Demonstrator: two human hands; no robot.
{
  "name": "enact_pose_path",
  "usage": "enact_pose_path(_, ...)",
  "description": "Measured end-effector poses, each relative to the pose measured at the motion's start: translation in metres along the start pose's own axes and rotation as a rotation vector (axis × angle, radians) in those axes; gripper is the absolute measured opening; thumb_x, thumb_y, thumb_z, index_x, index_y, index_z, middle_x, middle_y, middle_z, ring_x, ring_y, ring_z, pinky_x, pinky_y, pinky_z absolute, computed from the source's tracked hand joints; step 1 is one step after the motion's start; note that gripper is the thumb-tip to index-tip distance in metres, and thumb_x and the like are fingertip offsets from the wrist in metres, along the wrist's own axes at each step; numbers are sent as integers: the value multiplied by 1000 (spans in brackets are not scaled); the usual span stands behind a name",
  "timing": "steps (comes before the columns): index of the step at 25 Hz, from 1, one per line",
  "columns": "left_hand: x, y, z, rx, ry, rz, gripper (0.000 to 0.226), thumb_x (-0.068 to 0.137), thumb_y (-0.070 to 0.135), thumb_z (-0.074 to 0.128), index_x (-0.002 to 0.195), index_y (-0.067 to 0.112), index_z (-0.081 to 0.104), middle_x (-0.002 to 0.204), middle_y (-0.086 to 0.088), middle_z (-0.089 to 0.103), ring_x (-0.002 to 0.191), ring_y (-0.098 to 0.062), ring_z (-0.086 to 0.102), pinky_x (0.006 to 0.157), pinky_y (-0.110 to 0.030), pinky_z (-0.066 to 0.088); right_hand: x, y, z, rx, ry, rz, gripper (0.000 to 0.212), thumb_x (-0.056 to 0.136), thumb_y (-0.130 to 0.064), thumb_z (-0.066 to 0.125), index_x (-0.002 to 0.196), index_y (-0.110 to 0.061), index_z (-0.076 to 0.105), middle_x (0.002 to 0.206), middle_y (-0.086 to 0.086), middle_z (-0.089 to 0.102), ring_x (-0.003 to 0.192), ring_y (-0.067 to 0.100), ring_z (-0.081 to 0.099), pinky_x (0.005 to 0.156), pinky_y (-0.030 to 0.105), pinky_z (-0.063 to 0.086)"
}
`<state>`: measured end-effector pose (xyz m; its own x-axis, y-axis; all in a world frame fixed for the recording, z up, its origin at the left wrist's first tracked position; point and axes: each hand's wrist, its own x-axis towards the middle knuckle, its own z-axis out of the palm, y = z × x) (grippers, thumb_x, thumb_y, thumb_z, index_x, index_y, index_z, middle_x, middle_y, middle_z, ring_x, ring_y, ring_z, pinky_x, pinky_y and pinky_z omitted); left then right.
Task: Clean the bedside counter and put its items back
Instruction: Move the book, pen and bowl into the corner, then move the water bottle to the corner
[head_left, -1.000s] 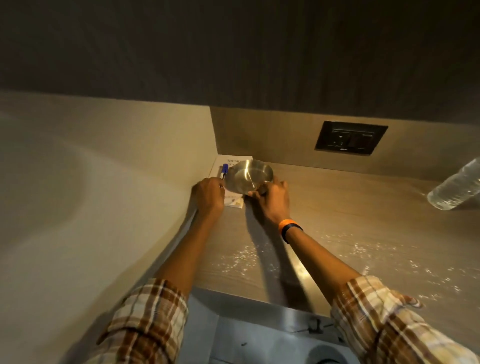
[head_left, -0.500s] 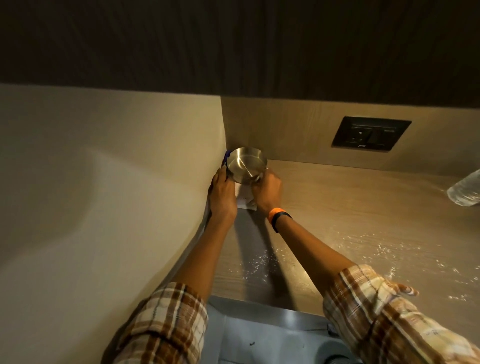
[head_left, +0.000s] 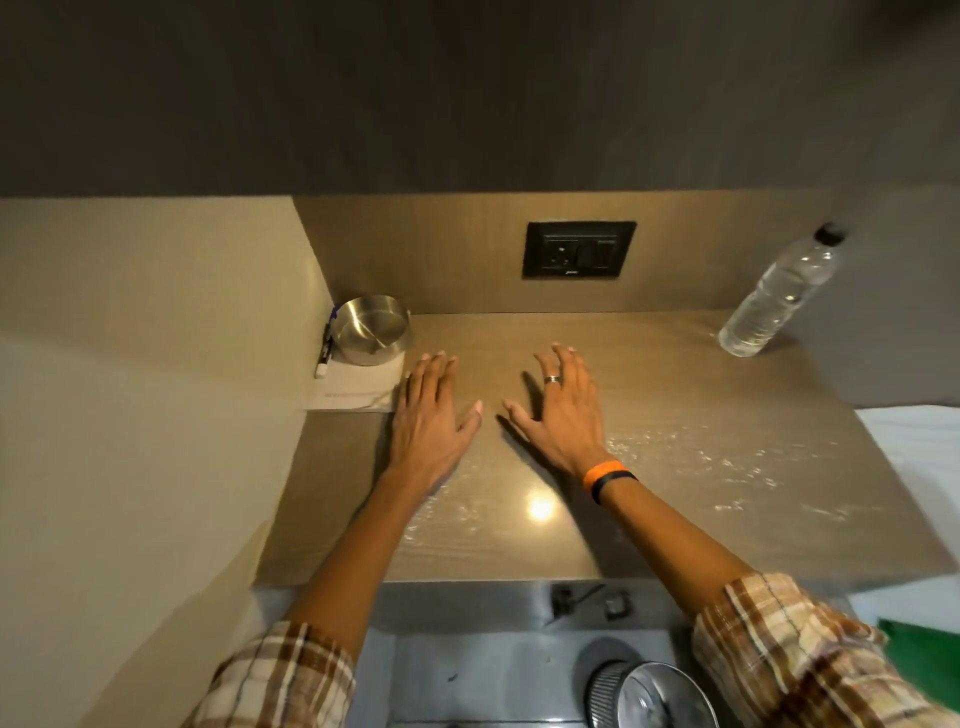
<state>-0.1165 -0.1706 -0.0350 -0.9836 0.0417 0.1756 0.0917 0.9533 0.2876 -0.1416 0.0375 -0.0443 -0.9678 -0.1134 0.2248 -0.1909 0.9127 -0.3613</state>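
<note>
I am holding both hands flat and spread just above the tabletop (head_left: 701, 415), palms down. My left grip (head_left: 431, 415) is wide open and empty; my right grip (head_left: 566, 410) is likewise wide open and empty, with a ring and an orange-and-black wristband showing. I cannot tell whether the palms are touching the surface or hovering.

Governing relation: white powdery residue (head_left: 691, 457) is lying on the tabletop mainly to the outer side of my right grip and nearer to me than its fingertips, with a second, fainter patch (head_left: 447, 514) under and behind my left wrist. My right grip is the nearer one to the larger patch.

The steel bowl (head_left: 371, 330) is sitting in the far corner, ahead of and to the outer side of my left grip, resting on a white notepad (head_left: 358, 392). The notepad's near corner is lying just beside my left fingertips. A pen (head_left: 326, 345) is lying along the side wall, its long axis running away from me, just beyond the bowl.

The water bottle (head_left: 779, 296) is standing tilted at the far edge, well apart from my right grip and ahead of it.

Judgement: items are parked aside; wiping is not yet done, and I am holding no cloth.
</note>
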Motion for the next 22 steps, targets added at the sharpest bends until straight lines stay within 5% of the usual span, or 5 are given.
enact_pose_path(7,15,65,38,18,-163,41,80,97,69,19,159,22,1,169,0,-4,155,-17,-9,125,-41,-6,-10,143,-56,-99,187,378,95,90,-74,43,157,-10,22,160,19,33,148,36,33,120,50,33)
enact_pose_path(12,28,78,57,94,-160,19,79,98,67,22,159,18,12,169,-5,9,155,-23,4,126,-48,1,33,192,-77,432,367,636,106,87,-50,72,160,-6,9,163,20,16,145,39,35,119,49,36)
enact_pose_path(22,29,73,66,130,-79,37,82,95,70,17,158,19,21,167,-3,18,155,-21,10,126,-49,6,85,220,-84,456,508,718,80,92,-37,71,151,2,32,131,21,63,117,37,65,100,45,54)
